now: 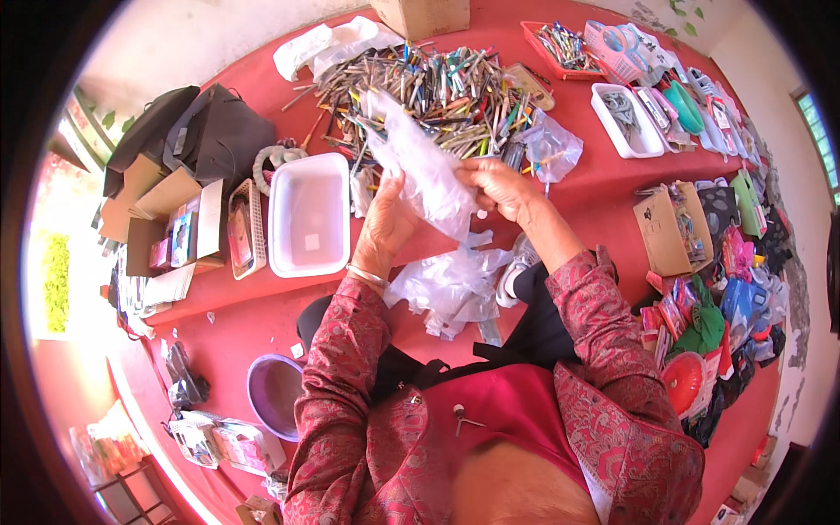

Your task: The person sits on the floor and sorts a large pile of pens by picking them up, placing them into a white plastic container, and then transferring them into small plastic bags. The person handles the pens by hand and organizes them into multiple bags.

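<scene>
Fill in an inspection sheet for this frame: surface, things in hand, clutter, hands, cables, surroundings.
Surface: red cloth spread flat, crowded with goods.
Things in hand: clear plastic bag held up by both hands; more crumpled clear bags lie on the lap below.
Clutter: big pile of pens behind the bag, empty white tray, small white tray, red tray, open cardboard box, purple bowl, packets at right.
Hands: left hand grips the bag's lower edge; right hand pinches its side.
Cables: nothing seen.
Surroundings: pale wall beyond the cloth, black bag at left; no other person seen.
</scene>
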`<act>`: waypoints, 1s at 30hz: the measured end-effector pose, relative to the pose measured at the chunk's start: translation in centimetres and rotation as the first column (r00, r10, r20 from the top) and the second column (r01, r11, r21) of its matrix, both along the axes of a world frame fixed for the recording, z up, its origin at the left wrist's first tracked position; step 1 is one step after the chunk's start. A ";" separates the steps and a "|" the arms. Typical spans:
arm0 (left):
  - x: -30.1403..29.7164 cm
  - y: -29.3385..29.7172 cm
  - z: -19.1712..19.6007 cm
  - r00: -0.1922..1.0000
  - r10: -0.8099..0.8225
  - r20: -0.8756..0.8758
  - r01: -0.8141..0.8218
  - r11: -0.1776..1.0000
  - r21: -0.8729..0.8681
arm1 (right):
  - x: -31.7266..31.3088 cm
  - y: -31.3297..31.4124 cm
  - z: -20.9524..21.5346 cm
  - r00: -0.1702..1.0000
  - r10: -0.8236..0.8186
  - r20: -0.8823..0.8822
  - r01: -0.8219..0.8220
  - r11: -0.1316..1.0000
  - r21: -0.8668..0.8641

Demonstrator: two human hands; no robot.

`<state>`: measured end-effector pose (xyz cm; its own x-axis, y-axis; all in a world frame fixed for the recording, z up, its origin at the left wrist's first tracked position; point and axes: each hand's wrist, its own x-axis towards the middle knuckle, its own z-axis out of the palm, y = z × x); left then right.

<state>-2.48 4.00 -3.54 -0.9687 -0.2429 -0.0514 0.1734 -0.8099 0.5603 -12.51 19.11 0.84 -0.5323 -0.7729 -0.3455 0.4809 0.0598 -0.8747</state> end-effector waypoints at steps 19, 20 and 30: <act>1.9 -2.7 0.5 0.994 0.113 0.008 -0.100 0.913 -0.396 | -2.9 2.8 -0.2 0.930 -0.270 -0.251 0.303 0.947 0.102; 2.3 -3.0 -0.2 0.987 0.154 0.048 -0.086 0.754 -0.651 | -2.2 2.1 -0.1 0.959 -0.201 -0.198 0.220 0.972 0.080; 3.3 -3.4 1.9 0.961 0.271 0.060 -0.252 0.942 -0.222 | -2.6 -0.8 -3.1 0.954 -0.269 -0.135 0.260 0.962 -0.078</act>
